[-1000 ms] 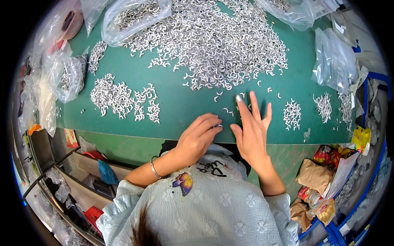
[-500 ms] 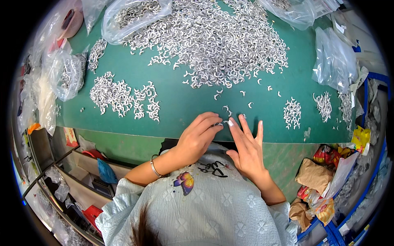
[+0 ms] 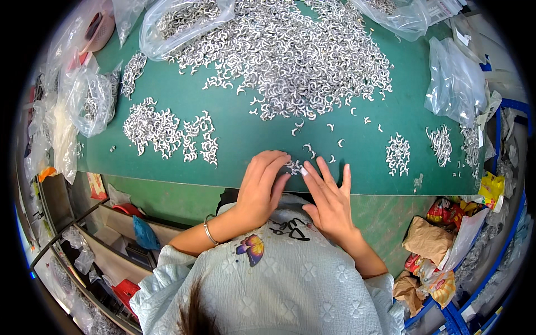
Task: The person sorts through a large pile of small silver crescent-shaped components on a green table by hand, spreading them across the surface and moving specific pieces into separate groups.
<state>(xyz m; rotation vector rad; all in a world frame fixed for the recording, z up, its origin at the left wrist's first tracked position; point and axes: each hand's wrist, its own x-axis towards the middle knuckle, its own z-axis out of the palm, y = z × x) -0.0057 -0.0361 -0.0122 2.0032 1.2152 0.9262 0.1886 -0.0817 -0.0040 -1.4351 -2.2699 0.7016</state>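
Note:
A few small silvery crescent-shaped metal pieces (image 3: pixel 293 166) lie on the green table near its front edge, between my two hands. My left hand (image 3: pixel 259 187) is bent over the table at their left, fingers loosely curved and thumb apart, with nothing visible in its grasp. My right hand (image 3: pixel 330 198) is open and flat, fingers spread, its index fingertip at the right side of these pieces. Just beyond my right fingers lie some loose crescent pieces (image 3: pixel 310 151). A large heap of the same pieces (image 3: pixel 290 61) covers the far middle of the table.
Smaller piles stand at the left (image 3: pixel 151 128) and right (image 3: pixel 397 153). Plastic bags of pieces (image 3: pixel 92 103) lie along the left and back edges, and a clear bag (image 3: pixel 455 84) at the right. Below the right edge are a brown paper bag (image 3: pixel 427 237) and colourful packets.
Both hands have shifted slightly left. My left fingers have drawn back from the right hand, uncovering the small cluster of crescent pieces between them.

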